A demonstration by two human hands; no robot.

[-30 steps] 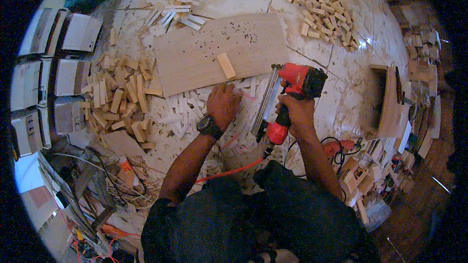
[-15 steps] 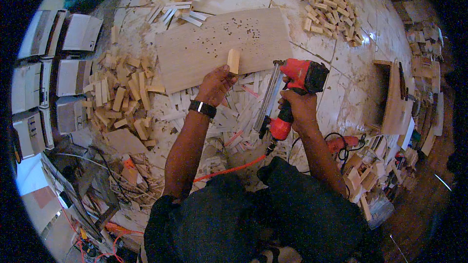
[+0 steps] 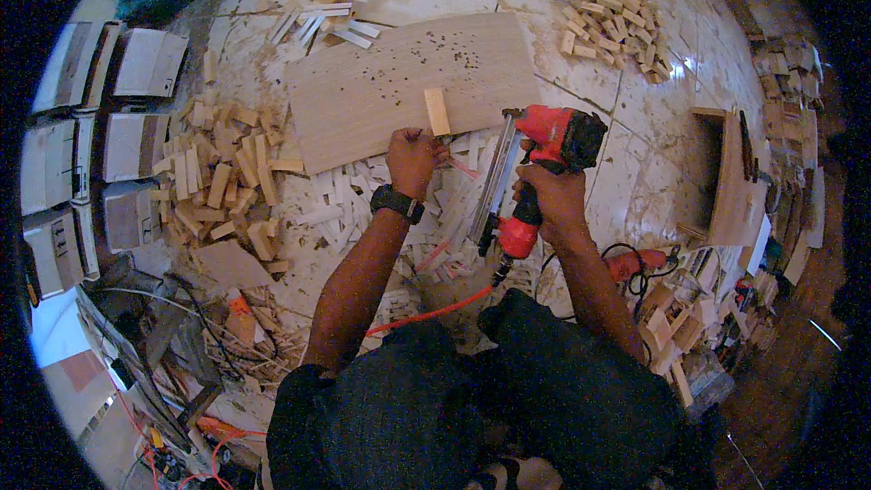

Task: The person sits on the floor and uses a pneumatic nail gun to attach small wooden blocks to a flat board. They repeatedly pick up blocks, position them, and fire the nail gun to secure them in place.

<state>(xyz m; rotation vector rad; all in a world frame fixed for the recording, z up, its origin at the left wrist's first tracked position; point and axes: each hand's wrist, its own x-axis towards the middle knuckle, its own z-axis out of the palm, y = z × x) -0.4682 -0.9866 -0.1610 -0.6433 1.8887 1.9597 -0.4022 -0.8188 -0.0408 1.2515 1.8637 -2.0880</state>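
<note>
My right hand [image 3: 555, 200] is wrapped round the grip of a red and black air nailer [image 3: 558, 138]. Its long silver magazine points down toward the loose strips, and an orange hose [image 3: 426, 315] runs from its base. My left hand [image 3: 414, 161], a dark watch on its wrist, is closed, fingers curled in. Just beyond those fingers a small light wood block [image 3: 436, 112] rests at the near edge of a flat wooden board [image 3: 336, 118]. The fingertips are close below the block; what they pinch, if anything, is hidden. Small dark bits lie scattered over the board.
Wood blocks are heaped at left [image 3: 231, 168] and far right [image 3: 617, 14]. Pale thin strips [image 3: 340, 209] cover the floor under my hands. A wooden box [image 3: 726, 177] stands at right, near a red power tool [image 3: 635, 265] with a black cord. Stacked panels [image 3: 136, 141] line the left.
My left hand has come off the side of the block and drawn back slightly toward me, its wrist turned. The block now leans the other way. The nailer has shifted slightly left.
</note>
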